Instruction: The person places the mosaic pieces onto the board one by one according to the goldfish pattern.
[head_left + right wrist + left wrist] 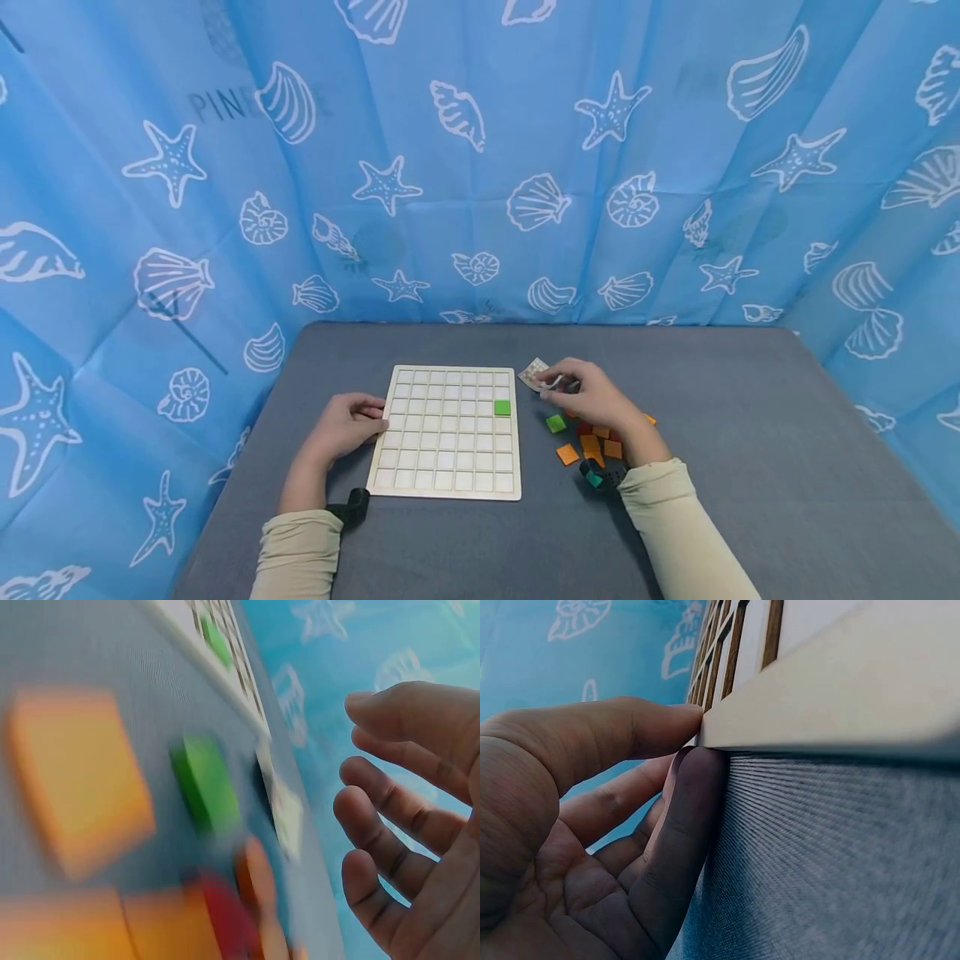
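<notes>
Lying flat on the grey table (450,550), the pale gridded board (446,437) holds a green tile (502,407) in its right-hand column, third row from the far edge. The left hand (343,427) pinches the board's left edge between thumb and finger. Off the far right corner lies a small card (533,374), and next to it is the right hand (592,396), its fingers loosely bent and spread around nothing; whether they touch the card is hard to tell. Nearer lie a loose green tile (556,423), scattered orange tiles (592,447) and something red (225,911), blurred in the right wrist view. Behind hangs a blue curtain (480,150) printed with white shells and starfish.
</notes>
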`<state>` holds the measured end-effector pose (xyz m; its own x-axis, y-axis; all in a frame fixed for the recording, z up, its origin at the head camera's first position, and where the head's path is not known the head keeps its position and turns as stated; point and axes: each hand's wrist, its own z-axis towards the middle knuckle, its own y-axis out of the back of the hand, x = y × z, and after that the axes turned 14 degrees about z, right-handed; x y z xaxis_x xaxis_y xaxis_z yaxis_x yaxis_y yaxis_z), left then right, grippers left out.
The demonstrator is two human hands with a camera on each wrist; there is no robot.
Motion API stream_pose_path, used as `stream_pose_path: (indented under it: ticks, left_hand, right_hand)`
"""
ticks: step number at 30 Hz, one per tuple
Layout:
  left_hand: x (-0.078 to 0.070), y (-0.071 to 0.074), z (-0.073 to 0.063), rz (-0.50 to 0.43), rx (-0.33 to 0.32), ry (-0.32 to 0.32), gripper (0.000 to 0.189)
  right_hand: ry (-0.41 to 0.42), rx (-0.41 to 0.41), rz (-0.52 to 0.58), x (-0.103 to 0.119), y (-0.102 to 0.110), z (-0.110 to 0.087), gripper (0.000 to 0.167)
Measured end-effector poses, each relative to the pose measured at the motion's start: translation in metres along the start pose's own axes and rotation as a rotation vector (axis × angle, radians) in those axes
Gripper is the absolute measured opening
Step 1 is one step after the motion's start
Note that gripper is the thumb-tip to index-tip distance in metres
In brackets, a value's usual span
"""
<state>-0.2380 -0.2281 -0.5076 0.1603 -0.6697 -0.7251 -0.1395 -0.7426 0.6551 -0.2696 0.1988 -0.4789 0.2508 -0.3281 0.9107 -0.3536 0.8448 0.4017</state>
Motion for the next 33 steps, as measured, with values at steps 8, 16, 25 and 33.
stream_pose_path:
  ticks: [8,16,25,33]
  left_hand:
    - [0.0,0.0,0.001,0.003,-0.001,-0.004,0.038]
    - [0.001,0.0,0.0,-0.002,-0.002,0.002,0.038]
    - [0.004,-0.003,-0.002,-0.004,-0.001,0.011,0.039]
    - [0.001,-0.002,-0.002,0.005,-0.014,0.01,0.038]
  right_hand:
    - [-0.051,-0.11,-0.126,-0.026,0.053,-0.043,0.027]
    - [-0.055,-0.129,-0.233,-0.038,0.07,-0.076,0.023]
    - [-0.124,-0.126,-0.263,-0.041,0.067,-0.084,0.022]
    - [-0.124,-0.147,-0.265,-0.044,0.066,-0.082,0.02]
